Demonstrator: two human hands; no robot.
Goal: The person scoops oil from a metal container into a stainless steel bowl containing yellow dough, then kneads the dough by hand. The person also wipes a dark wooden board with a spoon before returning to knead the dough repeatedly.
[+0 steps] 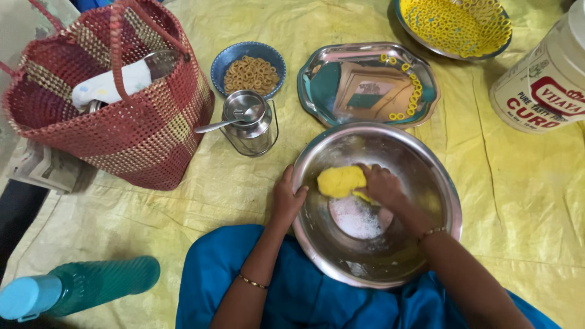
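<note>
Yellow sheeting (524, 183) covers the floor and carries everything. On it, at the far left, stands a red and tan woven basket (131, 131) with a white bundle inside. In front of the person's blue lap sits a wide steel bowl (442, 189); the left hand (286, 201) grips its near-left rim, fingers curled over the edge. Inside the bowl, the right hand (381, 183) presses down on a lump of yellow dough (340, 181), closed partly around its right side, above a patch of white flour on the bowl's bottom. Beyond the bowl lies a steel tray (317, 85) with a few yellow dough rings along its right side. A white tub (542, 85) stands at the far right. A teal bottle (85, 286) lies at bottom left. A small steel can with a spoon (250, 125) sits beside the basket, just below a blue bowl (228, 61) of fried rings.
</note>
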